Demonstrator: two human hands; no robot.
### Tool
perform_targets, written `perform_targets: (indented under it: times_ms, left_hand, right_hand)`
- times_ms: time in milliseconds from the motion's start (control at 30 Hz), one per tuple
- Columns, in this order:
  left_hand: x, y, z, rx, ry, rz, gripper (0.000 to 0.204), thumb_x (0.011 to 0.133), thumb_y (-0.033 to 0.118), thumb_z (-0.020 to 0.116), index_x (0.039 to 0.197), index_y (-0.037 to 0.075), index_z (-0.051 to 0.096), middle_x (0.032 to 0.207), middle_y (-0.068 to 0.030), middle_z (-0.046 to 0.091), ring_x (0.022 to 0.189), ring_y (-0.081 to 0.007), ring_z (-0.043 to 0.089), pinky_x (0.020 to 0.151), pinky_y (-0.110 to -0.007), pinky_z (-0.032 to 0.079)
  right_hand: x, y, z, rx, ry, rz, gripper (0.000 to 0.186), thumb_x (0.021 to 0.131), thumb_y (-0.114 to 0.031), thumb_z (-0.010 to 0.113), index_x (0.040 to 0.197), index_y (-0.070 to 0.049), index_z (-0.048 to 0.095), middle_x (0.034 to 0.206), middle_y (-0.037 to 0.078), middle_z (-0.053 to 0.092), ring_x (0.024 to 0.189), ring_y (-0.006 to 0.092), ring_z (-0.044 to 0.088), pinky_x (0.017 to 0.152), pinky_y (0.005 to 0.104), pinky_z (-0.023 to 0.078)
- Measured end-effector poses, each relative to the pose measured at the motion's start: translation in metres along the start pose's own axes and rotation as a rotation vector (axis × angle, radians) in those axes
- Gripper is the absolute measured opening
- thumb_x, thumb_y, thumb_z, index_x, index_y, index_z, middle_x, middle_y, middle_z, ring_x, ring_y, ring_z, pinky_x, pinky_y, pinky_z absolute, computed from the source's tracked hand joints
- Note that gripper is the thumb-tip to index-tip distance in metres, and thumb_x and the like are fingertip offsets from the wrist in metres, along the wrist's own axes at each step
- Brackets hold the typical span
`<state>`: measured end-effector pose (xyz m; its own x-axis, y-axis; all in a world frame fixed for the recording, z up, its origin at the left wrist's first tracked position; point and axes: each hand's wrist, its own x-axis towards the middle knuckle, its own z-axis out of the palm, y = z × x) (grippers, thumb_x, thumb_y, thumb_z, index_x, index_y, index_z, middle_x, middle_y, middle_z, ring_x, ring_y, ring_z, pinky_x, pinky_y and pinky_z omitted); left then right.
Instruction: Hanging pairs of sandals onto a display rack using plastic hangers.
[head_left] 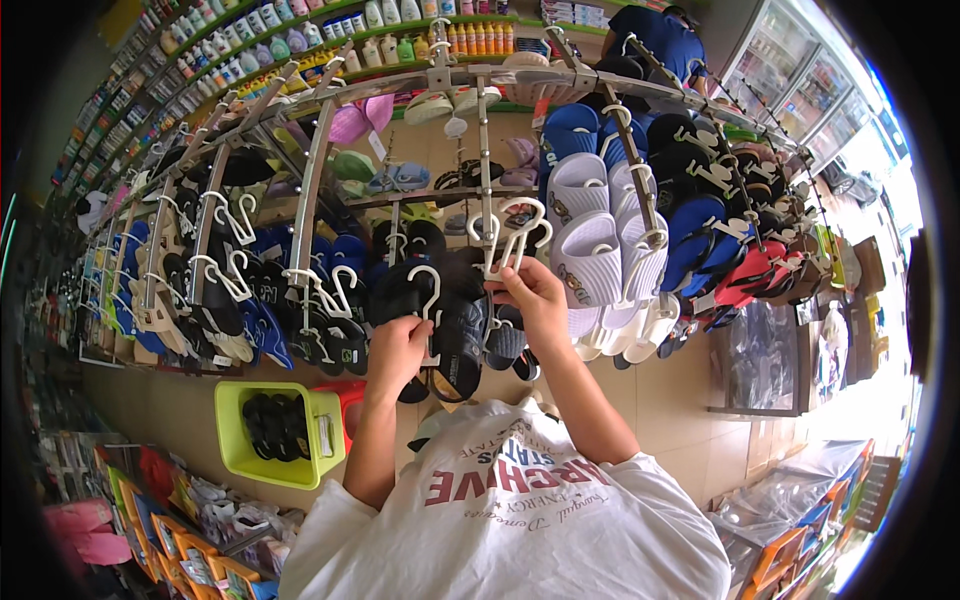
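The left hand (393,350) grips a black sandal (455,335) on a white hanger (428,290); its long axis runs twelve to six o'clock, hook up. At two o'clock, the right hand (530,295) pinches another white hanger (512,235).

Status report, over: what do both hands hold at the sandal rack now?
Left hand shut on black sandal pair with white hanger. Right hand shut on white hangers by the rack arm. Neighbouring sandals crowd close.

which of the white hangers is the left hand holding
The white hanger carrying the dark slippers at centre: the left hand grips its stem. The other hangers hook onto rack arms; the right hand holds separate ones.
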<state>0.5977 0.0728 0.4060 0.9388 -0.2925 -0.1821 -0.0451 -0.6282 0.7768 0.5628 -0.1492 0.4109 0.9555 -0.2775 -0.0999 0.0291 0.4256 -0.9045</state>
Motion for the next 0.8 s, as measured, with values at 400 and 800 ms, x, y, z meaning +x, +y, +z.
perform_targets:
  times_ms: [400,800]
  left_hand:
    - [0.055,0.052,0.002,0.219,0.185,0.453,0.023,0.090,0.022,0.065,0.079,0.003,0.070,0.071,-0.0199,0.064,0.068,-0.0414,0.063,0.061,-0.047,0.049]
    - [0.103,0.114,0.000,0.448,0.354,0.473,0.032,0.093,0.030,0.059,0.074,0.006,0.069,0.070,-0.0182,0.066,0.070,-0.0400,0.065,0.063,-0.048,0.052]
  right_hand:
    - [-0.087,0.015,-0.050,-0.085,0.049,0.001,0.020,0.099,-0.013,0.060,0.111,0.002,0.063,0.103,0.010,0.070,0.089,0.0181,0.069,0.072,0.0282,0.054]
    - [-0.136,0.028,-0.072,-0.084,0.049,0.049,0.015,0.099,-0.005,0.057,0.108,0.004,0.064,0.105,0.011,0.070,0.087,0.0174,0.069,0.073,0.0286,0.054]
